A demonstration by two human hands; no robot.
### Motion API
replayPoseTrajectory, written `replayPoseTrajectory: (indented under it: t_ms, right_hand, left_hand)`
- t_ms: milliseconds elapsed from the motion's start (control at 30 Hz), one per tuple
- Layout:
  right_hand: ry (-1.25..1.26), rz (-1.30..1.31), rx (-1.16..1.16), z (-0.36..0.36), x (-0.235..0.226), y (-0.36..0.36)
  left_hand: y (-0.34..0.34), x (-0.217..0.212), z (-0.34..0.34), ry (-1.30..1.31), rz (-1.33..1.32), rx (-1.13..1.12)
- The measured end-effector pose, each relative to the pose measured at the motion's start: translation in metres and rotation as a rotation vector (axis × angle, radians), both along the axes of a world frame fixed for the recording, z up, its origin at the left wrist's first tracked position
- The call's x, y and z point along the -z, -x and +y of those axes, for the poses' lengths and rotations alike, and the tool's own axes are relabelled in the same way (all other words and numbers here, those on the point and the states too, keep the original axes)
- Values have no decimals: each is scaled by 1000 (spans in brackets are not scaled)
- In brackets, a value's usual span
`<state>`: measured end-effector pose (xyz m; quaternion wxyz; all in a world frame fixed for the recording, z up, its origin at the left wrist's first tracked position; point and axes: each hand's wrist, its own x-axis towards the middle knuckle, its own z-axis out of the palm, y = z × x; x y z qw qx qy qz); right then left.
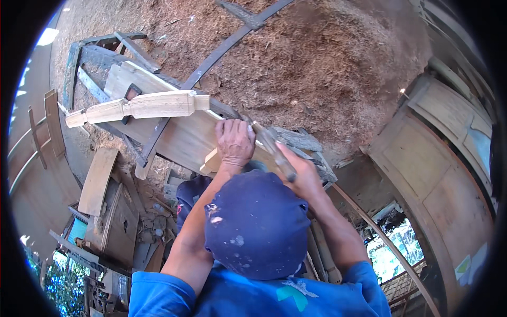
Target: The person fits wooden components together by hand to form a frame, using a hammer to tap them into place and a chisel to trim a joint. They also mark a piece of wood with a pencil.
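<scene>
Right now my left hand (235,142) lies flat, fingers together, pressing on a pale, smooth plank (179,134) that rests across a rough dark metal frame (158,127). My right hand (301,171) is clamped around the worn wooden handle of a chisel (269,145), whose tip meets the plank just beside my left fingers. Farther left on the plank lies a turned leg (140,107), pale raw wood with a square block and rounded, tapering sections. Reddish, fibrous sawdust (317,63) covers the ground beyond. My blue cap (256,224) fills the foreground.
</scene>
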<state>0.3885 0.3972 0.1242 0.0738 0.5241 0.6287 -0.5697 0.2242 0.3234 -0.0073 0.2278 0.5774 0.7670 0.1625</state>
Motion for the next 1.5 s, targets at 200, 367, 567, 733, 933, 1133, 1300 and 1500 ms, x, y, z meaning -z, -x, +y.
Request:
replayPoseTrajectory:
  t_ms: [200,367,567,733,933,1133,1300,1500]
  right_hand:
    - [-88,79,-52,-10,-63,-31]
    - [66,-53,-29,6,-27,-2]
    - [34,-18,-31,-8,-55,-29]
    - [75,-54,-99,-8,-46,-31]
    - [-317,-77,127,6,-9,-32]
    - [-608,-240,212,18,-25,-58]
    - [-851,-392,164,-78,4,-80]
    - [-743,-681,181,-218,52,-94]
  left_hand:
    - [13,5,-4,30,60,-13]
    - [6,8,-1,-22,34,-8]
    - [10,8,-5,-27,64,-9]
    - [6,11,-7,-23,65,-25]
    - [-11,-3,13,-169,44,7]
    - [0,-4,-8,-122,76,41]
    - [3,3,-16,12,71,106]
    - [-4,6,-9,1,72,109]
